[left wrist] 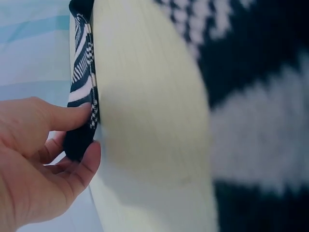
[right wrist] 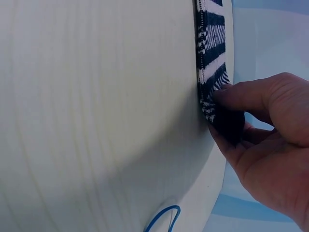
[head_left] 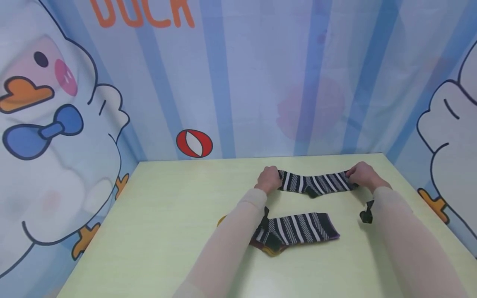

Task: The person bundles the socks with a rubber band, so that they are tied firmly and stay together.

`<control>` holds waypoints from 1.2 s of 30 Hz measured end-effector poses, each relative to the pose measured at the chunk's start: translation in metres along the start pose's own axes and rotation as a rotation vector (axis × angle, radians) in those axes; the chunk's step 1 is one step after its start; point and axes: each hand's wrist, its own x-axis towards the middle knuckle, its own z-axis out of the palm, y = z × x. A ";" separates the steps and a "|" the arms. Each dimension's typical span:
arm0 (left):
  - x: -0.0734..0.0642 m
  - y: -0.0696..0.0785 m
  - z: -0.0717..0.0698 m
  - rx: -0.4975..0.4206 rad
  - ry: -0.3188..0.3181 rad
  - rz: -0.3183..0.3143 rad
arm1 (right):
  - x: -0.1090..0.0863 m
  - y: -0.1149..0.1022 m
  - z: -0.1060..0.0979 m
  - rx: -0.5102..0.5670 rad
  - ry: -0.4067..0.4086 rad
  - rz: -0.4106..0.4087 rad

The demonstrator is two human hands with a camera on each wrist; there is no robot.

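Note:
A black, white and grey striped sock (head_left: 328, 183) stretches sideways between both hands near the back of the table. My left hand (head_left: 269, 179) pinches its left end between thumb and fingers, and the left wrist view shows the dark tip of the sock (left wrist: 81, 96) there. At the other end, my right hand (head_left: 365, 175) grips the sock, its thumb over the dark end of the fabric in the right wrist view. Nearer the front lies a matching striped sock (head_left: 303, 229), on top of other socks with maroon and yellow parts (head_left: 273, 251). My left forearm partly covers that pile.
The pale yellow table (head_left: 167, 207) ends at a light-blue striped curtain (head_left: 257, 82) printed with ducks. A bit of yellow fabric (head_left: 221, 220) peeks out left of the left sleeve. A blue loop (right wrist: 166, 212) shows low in the right wrist view.

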 end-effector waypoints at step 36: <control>0.002 -0.002 0.000 -0.002 -0.005 0.025 | -0.001 -0.007 -0.003 -0.029 -0.038 -0.010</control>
